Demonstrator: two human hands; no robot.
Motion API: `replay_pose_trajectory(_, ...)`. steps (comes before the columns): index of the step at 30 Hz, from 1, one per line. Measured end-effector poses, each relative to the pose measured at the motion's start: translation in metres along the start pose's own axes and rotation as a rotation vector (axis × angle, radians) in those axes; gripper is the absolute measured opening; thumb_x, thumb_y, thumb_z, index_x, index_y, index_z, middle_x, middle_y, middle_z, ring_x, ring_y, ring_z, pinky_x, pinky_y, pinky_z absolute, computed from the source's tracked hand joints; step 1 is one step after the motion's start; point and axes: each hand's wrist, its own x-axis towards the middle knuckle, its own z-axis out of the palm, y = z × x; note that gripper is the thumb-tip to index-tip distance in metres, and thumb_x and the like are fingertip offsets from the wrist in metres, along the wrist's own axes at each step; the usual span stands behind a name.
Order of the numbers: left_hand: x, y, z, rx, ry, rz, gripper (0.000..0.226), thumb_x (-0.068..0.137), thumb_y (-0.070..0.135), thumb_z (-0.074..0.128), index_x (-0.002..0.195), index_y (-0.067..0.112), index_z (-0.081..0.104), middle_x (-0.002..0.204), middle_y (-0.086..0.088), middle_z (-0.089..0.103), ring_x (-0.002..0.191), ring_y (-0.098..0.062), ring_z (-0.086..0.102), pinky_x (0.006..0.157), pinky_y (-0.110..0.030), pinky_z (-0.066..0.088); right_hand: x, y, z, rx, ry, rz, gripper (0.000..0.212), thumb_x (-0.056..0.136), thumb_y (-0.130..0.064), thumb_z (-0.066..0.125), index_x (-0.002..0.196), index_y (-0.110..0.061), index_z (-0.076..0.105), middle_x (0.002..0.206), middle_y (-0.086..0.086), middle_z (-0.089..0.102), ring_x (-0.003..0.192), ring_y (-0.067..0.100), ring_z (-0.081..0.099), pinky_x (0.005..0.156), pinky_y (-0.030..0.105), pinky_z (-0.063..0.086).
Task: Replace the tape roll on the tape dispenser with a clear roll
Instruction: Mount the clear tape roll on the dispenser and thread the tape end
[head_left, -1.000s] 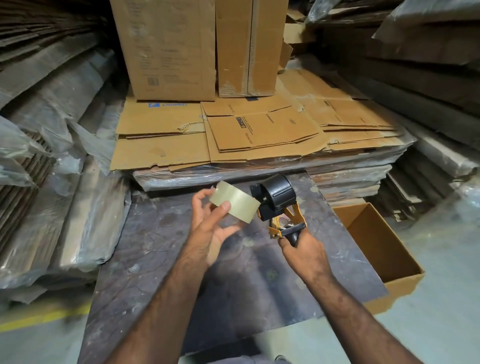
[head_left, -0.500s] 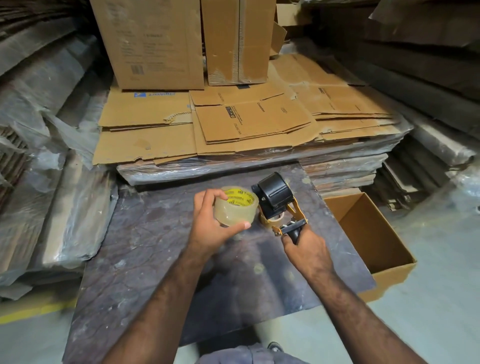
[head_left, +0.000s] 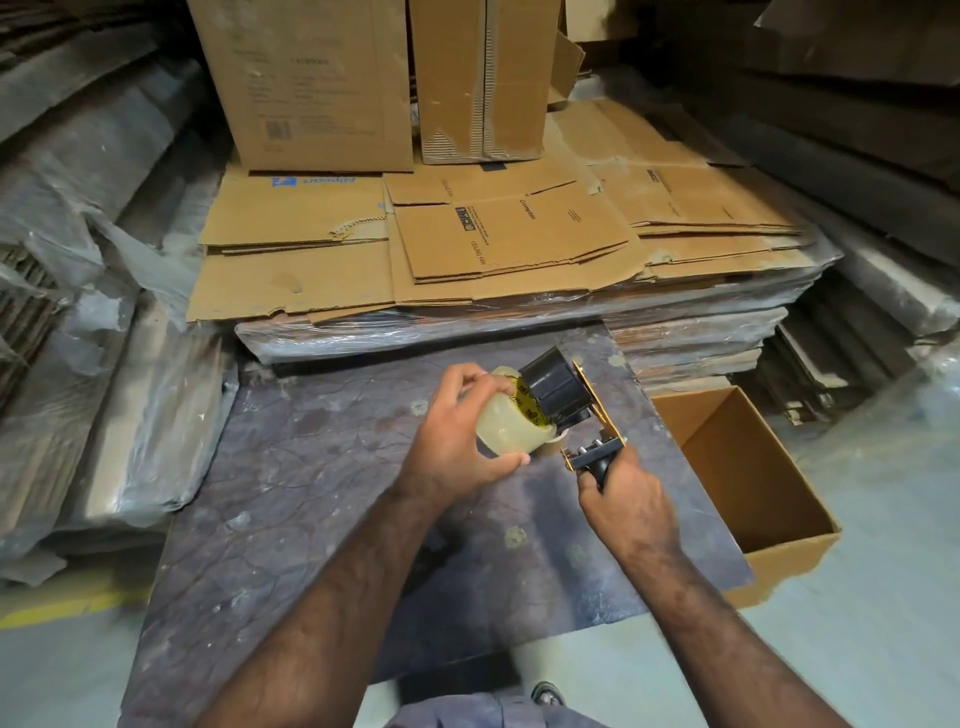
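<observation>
Fingers and thumb of the left hand wrapped around a pale, translucent clear tape roll with a yellow printed core, pressing its open end against the black hub of the yellow-and-black metal tape dispenser. Just to the right, the right hand was closed around the dispenser's black handle, both hands held above the mottled grey bench. Right of the right hand stood an open brown cardboard box.

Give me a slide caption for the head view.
Left hand brings clear tape roll to dispenser held by right hand.
</observation>
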Motion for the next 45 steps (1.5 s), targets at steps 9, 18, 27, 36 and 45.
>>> replay_pose_trajectory(9,0.014,0.014,-0.009,0.052,-0.068,-0.069,0.102,0.058,0.033,0.089,0.146,0.033,0.037,0.129,0.010,0.030,0.123,-0.010,0.033,0.104,-0.028,0.041,-0.003,-0.012,0.009,0.067,-0.025,-0.038,0.038,0.091,-0.043,0.059,0.114,-0.014,0.050,0.100,0.015,0.070,0.095,0.041,0.067,0.073,0.041,0.053)
replay_pose_trajectory(18,0.015,0.003,-0.020,-0.069,-0.135,-0.115,0.108,0.058,0.040,0.091,0.152,0.024,0.040,0.133,0.012,0.026,0.130,-0.005,0.031,0.111,-0.011,0.028,-0.006,-0.013,0.009,-0.007,-0.011,-0.060,0.037,0.094,-0.043,0.057,0.114,-0.014,0.044,0.102,0.014,0.071,0.095,0.037,0.069,0.076,0.044,0.057)
replay_pose_trajectory(27,0.017,-0.001,-0.016,-0.584,-0.093,-0.245,0.090,0.058,0.029,0.090,0.139,0.041,0.054,0.136,0.009,0.057,0.124,-0.016,0.059,0.097,-0.035,0.056,-0.010,-0.024,0.005,-0.029,0.002,-0.088,0.033,0.096,-0.038,0.056,0.112,-0.012,0.043,0.103,0.016,0.072,0.095,0.038,0.070,0.076,0.045,0.058)
replay_pose_trajectory(36,0.021,0.006,-0.011,-0.837,-0.045,-0.354,0.078,0.064,0.028,0.086,0.136,0.038,0.060,0.126,0.003,0.065,0.111,-0.020,0.065,0.089,-0.041,0.059,-0.004,-0.028,-0.001,-0.051,-0.025,-0.112,0.031,0.096,-0.036,0.055,0.114,-0.011,0.048,0.102,0.014,0.072,0.093,0.035,0.070,0.077,0.043,0.058)
replay_pose_trajectory(45,0.031,0.008,-0.020,-0.801,-0.155,-0.395,0.072,0.071,0.030,0.084,0.137,0.046,0.058,0.128,-0.002,0.060,0.105,-0.021,0.064,0.083,-0.036,0.059,-0.002,-0.030,-0.002,-0.107,-0.012,-0.125,0.029,0.096,-0.034,0.054,0.111,-0.011,0.044,0.103,0.016,0.072,0.096,0.040,0.070,0.077,0.046,0.057)
